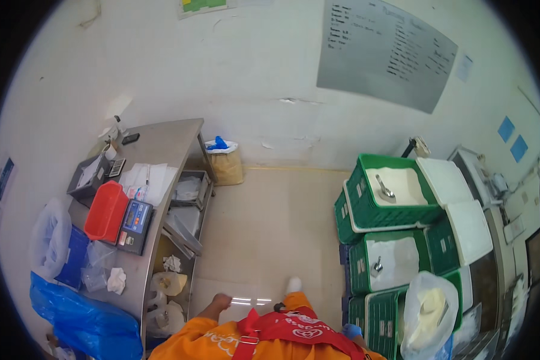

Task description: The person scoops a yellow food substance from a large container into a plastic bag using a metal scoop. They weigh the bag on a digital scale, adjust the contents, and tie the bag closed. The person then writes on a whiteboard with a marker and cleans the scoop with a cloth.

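Note:
My left hand [222,301] hangs bare over the floor, right of the metal table's lower shelf. Its fingers look curled in, and I see nothing in them. My right hand [352,330], in a blue glove, is mostly hidden beside my red apron [300,330], close to the green crates; its fingers do not show clearly. The nearest green crate [390,327] has a clear plastic bag [425,342] of pale yellow stuff in it. Two other green crates hold white powder [405,183], each with a metal scoop [385,192] lying in it.
On the left, a steel table [171,141] carries a red tray [107,210], a digital scale [135,225] and a blue plastic bag [84,318]. Jugs [168,318] stand underneath. A brown sack [227,165] is by the far wall. White lids [471,231] lean beside the crates.

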Demonstrator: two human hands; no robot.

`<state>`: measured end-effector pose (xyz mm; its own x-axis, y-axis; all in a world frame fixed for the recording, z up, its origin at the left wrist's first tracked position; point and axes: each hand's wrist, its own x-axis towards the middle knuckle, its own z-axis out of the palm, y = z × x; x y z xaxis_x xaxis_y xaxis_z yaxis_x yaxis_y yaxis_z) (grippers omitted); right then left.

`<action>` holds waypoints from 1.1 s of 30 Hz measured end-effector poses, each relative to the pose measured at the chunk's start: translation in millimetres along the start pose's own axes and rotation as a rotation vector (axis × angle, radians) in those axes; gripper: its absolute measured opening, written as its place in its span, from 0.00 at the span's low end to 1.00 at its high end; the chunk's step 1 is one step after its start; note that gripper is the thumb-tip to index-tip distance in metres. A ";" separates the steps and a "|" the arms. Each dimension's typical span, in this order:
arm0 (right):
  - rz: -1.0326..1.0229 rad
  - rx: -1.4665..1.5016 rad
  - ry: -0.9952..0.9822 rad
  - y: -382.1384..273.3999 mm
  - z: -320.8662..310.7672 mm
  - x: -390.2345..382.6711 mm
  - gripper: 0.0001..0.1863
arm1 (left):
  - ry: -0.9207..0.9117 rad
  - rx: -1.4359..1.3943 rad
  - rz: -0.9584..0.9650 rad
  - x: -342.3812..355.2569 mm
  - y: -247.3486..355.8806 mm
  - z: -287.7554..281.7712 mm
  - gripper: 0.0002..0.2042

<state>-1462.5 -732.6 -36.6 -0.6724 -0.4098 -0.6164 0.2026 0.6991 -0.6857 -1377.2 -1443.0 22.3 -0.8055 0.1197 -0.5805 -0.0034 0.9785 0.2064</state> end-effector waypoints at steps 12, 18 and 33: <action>0.160 -0.425 -0.070 -337.4 -139.2 370.5 0.14 | -0.051 -1.191 -0.759 1.3 -65.8 -18.3 0.20; 0.057 0.319 -0.112 -574.7 -102.7 553.7 0.09 | 0.782 -1.630 -0.692 69.0 -89.7 -245.5 0.17; -0.406 -0.341 -0.452 -881.9 57.3 634.9 0.14 | 1.378 -1.071 -0.999 5.1 -269.8 -426.4 0.13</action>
<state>-2027.3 -1642.9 154.6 -0.2704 -0.8295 -0.4887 -0.2864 0.5539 -0.7817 -1633.1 -1778.2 299.5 -0.1231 -0.9924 0.0033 -0.5168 0.0669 0.8535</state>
